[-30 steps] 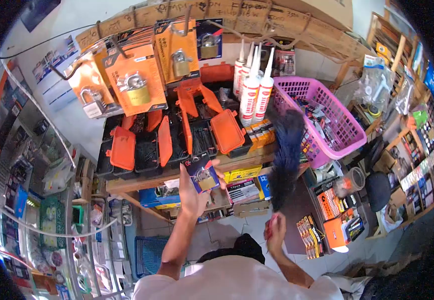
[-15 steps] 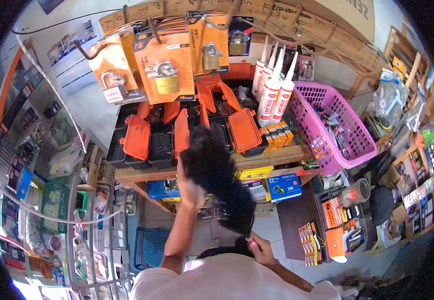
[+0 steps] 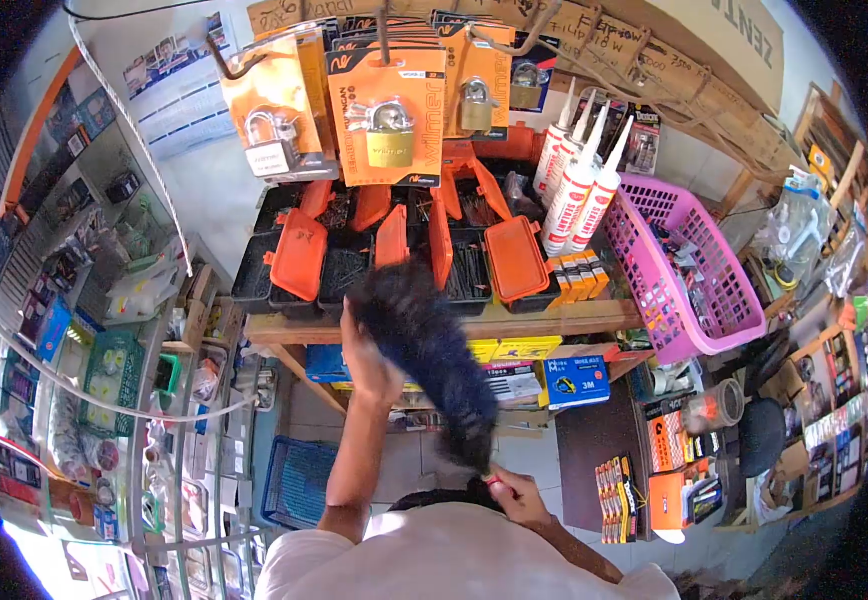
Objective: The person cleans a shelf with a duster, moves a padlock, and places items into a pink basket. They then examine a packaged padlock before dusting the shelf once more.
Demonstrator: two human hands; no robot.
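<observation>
A fluffy black feather duster [image 3: 434,365] slants across the middle of the head view. My right hand [image 3: 519,498] is closed round its short red handle, low in the view beside the white shirt. My left hand [image 3: 372,365] is raised along the duster's left side, fingers stretched up and partly hidden by its feathers. Just beyond the duster's far end stand black boxes of nails and screws with orange lids [image 3: 391,237], several of them flipped up, on a wooden shelf [image 3: 434,322].
Packaged padlocks [image 3: 390,135] hang above the boxes. White sealant tubes [image 3: 574,205] and a pink basket [image 3: 679,270] stand to the right. Below the shelf is a blue 3M box [image 3: 576,382]. Glass shelving lines the left, with a blue crate [image 3: 299,482] on the floor.
The view has shifted, so the shelf and its goods sit further right. The duster's feathers have swung slightly leftward. Both hands keep much the same positions, the right still on the handle.
</observation>
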